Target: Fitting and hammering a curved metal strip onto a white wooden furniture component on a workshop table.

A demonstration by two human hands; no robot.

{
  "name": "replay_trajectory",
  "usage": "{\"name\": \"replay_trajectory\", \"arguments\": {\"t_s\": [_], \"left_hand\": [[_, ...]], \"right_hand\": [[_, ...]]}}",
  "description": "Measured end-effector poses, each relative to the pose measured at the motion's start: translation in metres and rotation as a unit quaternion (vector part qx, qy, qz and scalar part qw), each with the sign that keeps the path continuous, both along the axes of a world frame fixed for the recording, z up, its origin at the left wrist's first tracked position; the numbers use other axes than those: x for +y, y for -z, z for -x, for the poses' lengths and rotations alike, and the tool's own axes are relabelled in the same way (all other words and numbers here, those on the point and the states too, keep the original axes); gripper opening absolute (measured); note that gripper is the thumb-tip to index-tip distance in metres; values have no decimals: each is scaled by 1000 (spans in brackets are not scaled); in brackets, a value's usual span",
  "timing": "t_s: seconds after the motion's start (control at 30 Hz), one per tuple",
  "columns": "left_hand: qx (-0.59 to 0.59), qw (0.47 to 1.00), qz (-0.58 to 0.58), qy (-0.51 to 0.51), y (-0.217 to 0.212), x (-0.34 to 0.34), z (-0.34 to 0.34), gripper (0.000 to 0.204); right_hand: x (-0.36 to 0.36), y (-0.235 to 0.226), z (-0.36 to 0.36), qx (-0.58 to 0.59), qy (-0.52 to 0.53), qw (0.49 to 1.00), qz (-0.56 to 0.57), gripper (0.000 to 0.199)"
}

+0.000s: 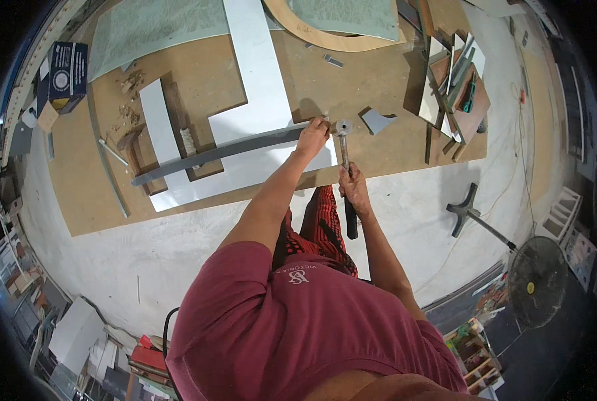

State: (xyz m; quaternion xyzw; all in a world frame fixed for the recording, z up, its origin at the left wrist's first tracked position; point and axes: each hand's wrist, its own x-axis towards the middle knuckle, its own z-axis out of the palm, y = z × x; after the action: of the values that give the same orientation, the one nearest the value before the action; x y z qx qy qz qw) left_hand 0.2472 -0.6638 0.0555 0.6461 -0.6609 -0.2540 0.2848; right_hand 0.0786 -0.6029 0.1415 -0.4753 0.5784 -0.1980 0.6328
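Note:
My right hand [354, 187] grips the black handle of a hammer [344, 144], whose steel head sits just right of the end of a long grey strip [218, 152]. My left hand [313, 137] pinches that right end of the strip, fingers closed on it, close to the hammer head. The strip lies across a white L-shaped panel [258, 93] on a brown board [365, 80] laid on the floor. What sits between my left fingers and the hammer head is too small to tell.
A small grey offcut [377, 120] lies right of the hammer. A stack of panels and offcuts [455, 80] is at the far right of the board. A white plank [157, 123], wood scraps and a box [68, 70] lie left. A standing fan [536, 281] rests on the concrete floor.

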Motion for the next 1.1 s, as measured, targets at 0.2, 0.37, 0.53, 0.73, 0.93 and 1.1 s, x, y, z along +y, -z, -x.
{"name": "replay_trajectory", "arguments": {"t_s": [0.2,0.37,0.53,0.73,0.93,1.1], "left_hand": [[-11,1000,13,-12,5,2,-3,23],[-22,1000,5,-5,3,0,-1,22],[-33,999,12,-25,5,2,-4,22],[-7,999,29,-30,2,1,1,12],[-28,1000,7,-10,16,1,-2,15],[-38,999,31,9,15,1,-4,16]], "right_hand": [[-4,-8,-6,0,19,999,-40,26],[-4,-2,0,35,-6,999,-7,26],[-1,2,1,-6,-6,1000,4,25],[0,0,5,-6,15,999,-38,22],[-1,-1,-4,22,-4,999,-29,26],[1,-8,-8,6,4,1000,-23,27]]}}
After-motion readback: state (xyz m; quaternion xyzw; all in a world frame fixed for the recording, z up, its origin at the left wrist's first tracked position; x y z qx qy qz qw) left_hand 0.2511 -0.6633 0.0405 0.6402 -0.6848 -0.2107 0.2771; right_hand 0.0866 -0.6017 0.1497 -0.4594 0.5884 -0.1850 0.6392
